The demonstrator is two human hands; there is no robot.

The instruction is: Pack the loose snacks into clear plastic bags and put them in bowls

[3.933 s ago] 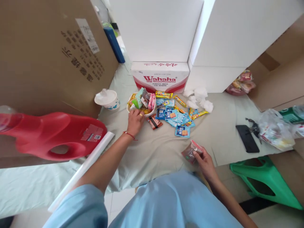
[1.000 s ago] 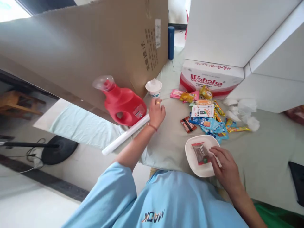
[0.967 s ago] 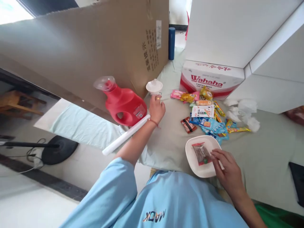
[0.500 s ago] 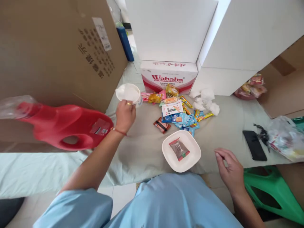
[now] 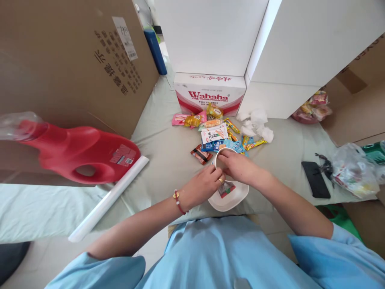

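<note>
Over the white bowl [image 5: 227,205], my left hand [image 5: 207,184] pinches the near rim of a white paper cup [image 5: 220,161], which is tilted. The fingers of my right hand [image 5: 239,165] reach into the cup's mouth; their tips are hidden, so I cannot tell whether they grip anything. In the bowl lies a brown-and-red snack packet [image 5: 226,190], partly covered by my hands. Just beyond the cup is a pile of wrapped snacks, with a white packet [image 5: 215,133], blue packets [image 5: 231,145] and a brown-red packet [image 5: 201,154].
A red jug [image 5: 87,150] and a long white roll [image 5: 110,198] lie left, near a large cardboard box [image 5: 75,60]. A Wahaha carton [image 5: 210,94] stands behind the snacks, crumpled tissues [image 5: 257,124] beside it. A black phone [image 5: 315,179] and plastic bag [image 5: 355,170] are at right.
My left hand has brought the cup from the left to over the bowl. My right hand has moved left from the table edge and into the cup.
</note>
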